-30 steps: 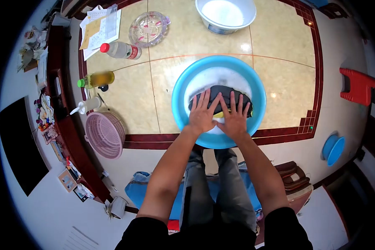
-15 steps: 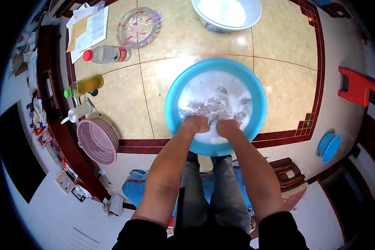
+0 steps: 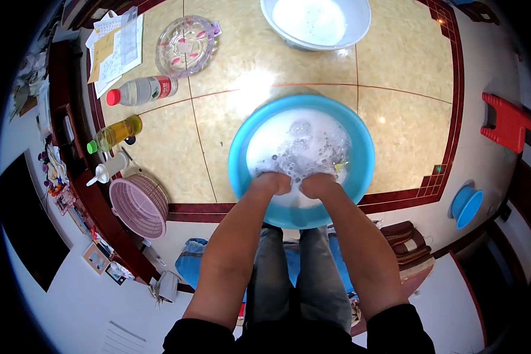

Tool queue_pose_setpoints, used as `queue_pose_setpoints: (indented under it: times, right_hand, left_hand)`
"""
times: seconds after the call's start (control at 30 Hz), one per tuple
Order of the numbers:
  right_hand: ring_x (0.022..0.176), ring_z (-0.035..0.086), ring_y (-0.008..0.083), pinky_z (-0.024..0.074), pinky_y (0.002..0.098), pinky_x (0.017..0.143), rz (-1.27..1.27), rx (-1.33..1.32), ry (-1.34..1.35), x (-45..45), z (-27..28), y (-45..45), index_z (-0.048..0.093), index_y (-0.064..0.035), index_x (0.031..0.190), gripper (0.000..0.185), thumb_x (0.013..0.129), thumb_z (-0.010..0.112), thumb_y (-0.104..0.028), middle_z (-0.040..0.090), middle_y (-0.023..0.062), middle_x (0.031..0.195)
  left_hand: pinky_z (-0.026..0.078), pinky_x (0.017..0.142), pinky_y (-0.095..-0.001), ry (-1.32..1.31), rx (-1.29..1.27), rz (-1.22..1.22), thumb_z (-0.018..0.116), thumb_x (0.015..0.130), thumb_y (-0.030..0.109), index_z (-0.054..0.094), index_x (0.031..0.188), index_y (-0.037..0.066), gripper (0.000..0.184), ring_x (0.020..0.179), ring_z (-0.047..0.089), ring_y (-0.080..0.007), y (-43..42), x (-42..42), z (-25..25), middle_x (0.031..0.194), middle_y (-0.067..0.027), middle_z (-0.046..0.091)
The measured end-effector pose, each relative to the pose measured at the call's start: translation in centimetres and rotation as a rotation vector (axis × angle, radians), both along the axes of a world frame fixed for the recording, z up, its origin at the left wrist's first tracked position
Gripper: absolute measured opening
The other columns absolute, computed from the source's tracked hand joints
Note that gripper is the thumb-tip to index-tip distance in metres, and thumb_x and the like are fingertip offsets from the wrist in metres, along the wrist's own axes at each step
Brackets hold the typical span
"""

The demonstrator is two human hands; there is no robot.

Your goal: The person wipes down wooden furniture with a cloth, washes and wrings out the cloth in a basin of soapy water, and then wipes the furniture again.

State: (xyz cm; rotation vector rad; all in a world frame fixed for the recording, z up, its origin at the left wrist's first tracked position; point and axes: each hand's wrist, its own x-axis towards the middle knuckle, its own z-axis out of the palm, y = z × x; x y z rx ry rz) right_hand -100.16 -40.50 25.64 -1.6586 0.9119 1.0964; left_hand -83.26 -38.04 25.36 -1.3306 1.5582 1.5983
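A blue basin (image 3: 238,147) holds water covered in white suds (image 3: 271,130). My left hand (image 3: 274,183) and my right hand (image 3: 320,185) are side by side in its near half, both curled into fists. Foam hides the fingertips and whatever they grip. Between and beyond the fists the water is greyish and bubbly; I cannot make out what lies under it. A small yellowish patch (image 3: 340,167) shows at the surface, right of my right hand.
A white basin (image 3: 360,29) with suds stands beyond. To the left are papers (image 3: 124,53), a glass dish (image 3: 186,47), a red-capped bottle (image 3: 144,90), a bottle of yellow liquid (image 3: 117,133), a white pump bottle (image 3: 110,169) and a pink basket (image 3: 138,203). A red stool (image 3: 507,124) stands right.
Both fists have shifted slightly within the suds. The streaky greyish shape seen before them is now mostly covered by foam, and the yellowish patch has appeared. The view has tilted a little.
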Motion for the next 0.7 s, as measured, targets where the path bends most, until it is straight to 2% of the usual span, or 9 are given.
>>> queue_pose_setpoints:
  times: [0.2,0.3,0.33,0.43,0.47,0.53,0.63,0.7]
  right_hand:
    - [0.111,0.070,0.0360,0.0530,0.0500,0.097,0.055,-0.054,-0.048,-1.0,-0.3,0.7,0.077,-0.0060,0.108,0.039,0.094,0.051,-0.031,0.072,0.0196,0.119]
    - [0.108,0.070,0.0373,0.0534,0.0496,0.096,0.026,-0.156,-0.112,-2.0,-1.7,2.2,0.077,-0.0057,0.104,0.036,0.093,0.053,-0.030,0.072,0.0213,0.117]
    - [0.109,0.069,0.0374,0.0535,0.0481,0.096,-0.036,-0.213,-0.081,-2.3,-2.4,3.0,0.078,-0.0065,0.098,0.034,0.091,0.055,-0.031,0.071,0.0230,0.117]
    - [0.110,0.068,0.0378,0.0512,0.0484,0.099,-0.161,-0.351,-0.121,-2.6,-3.0,4.2,0.075,-0.0066,0.111,0.034,0.093,0.057,-0.029,0.071,0.0235,0.118]
    - [0.112,0.067,0.0388,0.0505,0.0488,0.100,-0.288,-0.461,-0.164,-2.7,-2.8,4.8,0.069,-0.0077,0.120,0.035,0.093,0.058,-0.027,0.070,0.0228,0.119]
    - [0.115,0.065,0.0408,0.0489,0.0495,0.102,-0.542,-0.676,-0.258,-1.7,-0.5,5.1,0.057,-0.0097,0.139,0.047,0.093,0.059,-0.022,0.070,0.0213,0.120]
    - [0.110,0.065,0.0420,0.0485,0.0516,0.101,-0.331,-1.136,-0.322,-0.7,0.7,4.9,0.050,-0.0110,0.141,0.054,0.090,0.066,-0.017,0.069,0.0220,0.122]
    - [0.108,0.066,0.0420,0.0488,0.0525,0.100,-0.463,-1.035,-0.441,-0.8,1.3,4.4,0.051,-0.0107,0.138,0.052,0.089,0.067,-0.015,0.070,0.0210,0.120]
  left_hand:
    - [0.045,0.110,-0.0444,-0.041,0.051,0.018,0.045,0.093,0.019,0.068,0.128,0.006,0.044,0.128,0.060,-0.0358,0.2,0.2,0.1,0.138,-0.0186,0.062]
    - [0.045,0.111,-0.0459,-0.030,0.014,0.074,0.042,0.095,0.019,0.067,0.130,0.006,0.045,0.130,0.058,-0.0370,2.0,0.0,-2.1,0.140,-0.0196,0.060]
    - [0.042,0.113,-0.0468,-0.083,0.077,0.013,0.042,0.097,0.020,0.060,0.139,0.008,0.048,0.132,0.056,-0.0382,1.2,-0.3,-1.4,0.143,-0.0215,0.058]
    - [0.038,0.116,-0.0493,-0.113,-0.136,0.261,0.043,0.097,0.020,0.048,0.149,0.010,0.053,0.136,0.052,-0.0382,2.6,-0.7,-0.6,0.144,-0.0226,0.056]
    - [0.037,0.116,-0.0498,-0.105,-0.167,0.253,0.045,0.096,0.019,0.046,0.150,0.011,0.054,0.139,0.048,-0.0389,2.8,-0.8,-0.3,0.147,-0.0232,0.053]
    - [0.035,0.118,-0.0508,-0.096,-0.228,0.240,0.049,0.094,0.015,0.042,0.151,0.011,0.058,0.144,0.042,-0.0403,1.0,-1.0,4.7,0.151,-0.0243,0.048]
    - [0.034,0.118,-0.0534,-0.006,-0.558,0.440,0.054,0.091,0.008,0.044,0.149,0.013,0.059,0.146,0.037,-0.0417,2.2,-1.6,6.0,0.153,-0.0229,0.046]
    - [0.035,0.117,-0.0527,0.125,-0.705,0.601,0.055,0.091,0.007,0.046,0.146,0.013,0.056,0.144,0.040,-0.0423,2.7,-1.9,5.6,0.153,-0.0231,0.045]
